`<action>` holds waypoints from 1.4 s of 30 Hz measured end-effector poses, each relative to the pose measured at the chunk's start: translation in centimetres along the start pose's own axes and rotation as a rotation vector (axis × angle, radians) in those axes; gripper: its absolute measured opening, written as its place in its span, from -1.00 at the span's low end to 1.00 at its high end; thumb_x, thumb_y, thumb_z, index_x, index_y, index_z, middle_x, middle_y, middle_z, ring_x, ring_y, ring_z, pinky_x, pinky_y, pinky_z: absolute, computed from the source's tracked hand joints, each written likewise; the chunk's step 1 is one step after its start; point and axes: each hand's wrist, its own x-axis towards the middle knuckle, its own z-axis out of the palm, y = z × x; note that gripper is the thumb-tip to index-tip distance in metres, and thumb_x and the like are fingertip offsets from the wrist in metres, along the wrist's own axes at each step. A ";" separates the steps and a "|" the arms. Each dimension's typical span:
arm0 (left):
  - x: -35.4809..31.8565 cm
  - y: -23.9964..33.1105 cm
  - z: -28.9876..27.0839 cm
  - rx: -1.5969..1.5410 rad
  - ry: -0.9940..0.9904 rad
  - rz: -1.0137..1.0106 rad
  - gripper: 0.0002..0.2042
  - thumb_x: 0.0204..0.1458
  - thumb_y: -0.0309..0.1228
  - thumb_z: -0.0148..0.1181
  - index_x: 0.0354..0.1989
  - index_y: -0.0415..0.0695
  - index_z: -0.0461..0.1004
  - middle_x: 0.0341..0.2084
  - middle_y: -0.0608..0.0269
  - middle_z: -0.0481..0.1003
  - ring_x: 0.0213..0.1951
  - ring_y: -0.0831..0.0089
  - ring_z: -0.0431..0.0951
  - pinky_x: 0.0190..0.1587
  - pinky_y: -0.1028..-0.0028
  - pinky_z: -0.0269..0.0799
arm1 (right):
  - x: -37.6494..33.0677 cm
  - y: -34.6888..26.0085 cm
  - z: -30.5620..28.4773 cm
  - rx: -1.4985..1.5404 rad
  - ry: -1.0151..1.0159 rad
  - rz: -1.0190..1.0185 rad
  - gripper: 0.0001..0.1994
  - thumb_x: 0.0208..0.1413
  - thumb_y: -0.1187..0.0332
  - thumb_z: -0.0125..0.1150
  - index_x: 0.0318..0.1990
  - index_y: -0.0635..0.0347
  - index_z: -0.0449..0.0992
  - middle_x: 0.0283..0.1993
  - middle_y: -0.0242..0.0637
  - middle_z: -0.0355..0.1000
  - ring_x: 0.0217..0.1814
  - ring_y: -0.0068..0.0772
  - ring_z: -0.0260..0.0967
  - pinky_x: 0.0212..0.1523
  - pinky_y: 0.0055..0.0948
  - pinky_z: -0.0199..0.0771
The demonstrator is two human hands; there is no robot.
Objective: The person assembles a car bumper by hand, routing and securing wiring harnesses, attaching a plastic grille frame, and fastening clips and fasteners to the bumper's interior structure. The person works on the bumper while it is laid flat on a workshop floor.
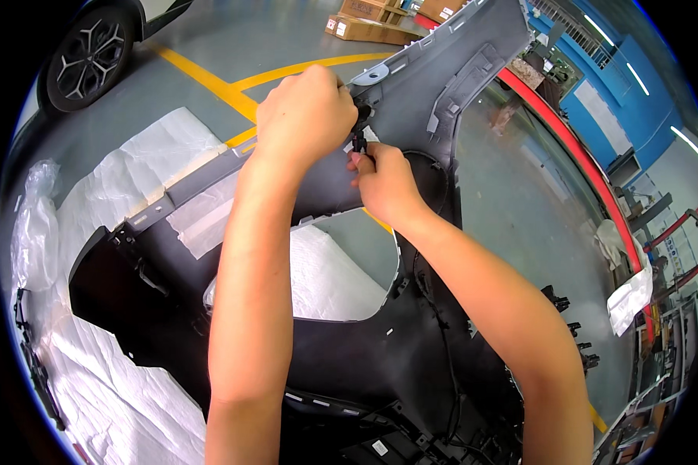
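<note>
While the right hand [386,180] pinches a small black connector [359,144], its long axis running near to far, over the bumper cover's [326,186] far part, the left hand [306,112] curls just left and farther; whether it grips anything cannot be told.

Far left: spoked car wheel [90,58] is standing on grey floor [202,31]; yellow lines [202,77] are crossing it. Far side: cardboard boxes [376,31] are lying stacked. Left: clear plastic wrap [40,225] is crumpling. Right: red rail [621,209] is running lengthwise; beyond, strip lights [638,79] are glowing near blue wall [597,71].
</note>
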 end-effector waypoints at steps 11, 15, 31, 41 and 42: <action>-0.4 0.2 -0.4 -0.018 -0.010 -0.031 -0.72 0.23 -0.29 0.17 -0.09 -0.18 0.71 -0.26 -0.10 0.69 -0.11 -0.07 0.68 0.02 0.13 0.55 | -0.1 -0.7 -0.4 -0.085 -0.025 0.013 -0.74 0.42 0.37 0.09 -0.13 0.48 0.57 -0.26 -0.12 0.62 -0.37 -0.38 0.51 -0.27 -0.31 0.50; -0.4 0.1 -0.9 -0.017 -0.012 -0.028 -0.72 0.23 -0.30 0.17 -0.09 -0.18 0.71 -0.26 -0.11 0.68 -0.11 -0.07 0.68 0.03 0.14 0.54 | -0.1 -1.1 -0.2 -0.074 -0.034 0.002 -0.74 0.42 0.36 0.10 -0.14 0.47 0.56 -0.27 -0.14 0.62 -0.38 -0.39 0.48 -0.28 -0.30 0.49; -1.1 0.2 -1.1 -0.039 0.020 -0.020 -0.73 0.22 -0.32 0.17 -0.09 -0.20 0.71 -0.27 -0.15 0.67 -0.13 -0.07 0.68 0.01 0.14 0.54 | -0.9 -1.1 1.4 -0.081 0.392 -0.122 -0.80 0.17 0.43 0.38 -0.12 0.39 0.67 0.03 -0.02 0.35 -0.11 -0.05 0.47 -0.06 -0.20 0.52; -1.2 0.1 -1.0 -0.048 0.046 0.005 -0.73 0.22 -0.33 0.16 -0.09 -0.21 0.71 -0.31 -0.14 0.67 -0.15 -0.08 0.68 -0.02 0.15 0.54 | -1.5 -3.4 0.1 -0.316 0.353 -0.110 -0.80 0.11 0.53 0.27 -0.11 0.30 0.66 0.03 -0.07 0.39 -0.09 0.18 0.54 -0.06 0.02 0.55; -1.2 0.0 -1.0 -0.049 0.061 0.019 -0.73 0.22 -0.33 0.16 -0.09 -0.22 0.70 -0.31 -0.13 0.67 -0.16 -0.07 0.68 -0.02 0.15 0.54 | -1.2 -3.6 -0.2 -0.319 0.325 -0.104 -0.78 0.10 0.54 0.26 -0.09 0.30 0.64 0.03 -0.05 0.40 -0.09 0.20 0.54 -0.07 0.04 0.55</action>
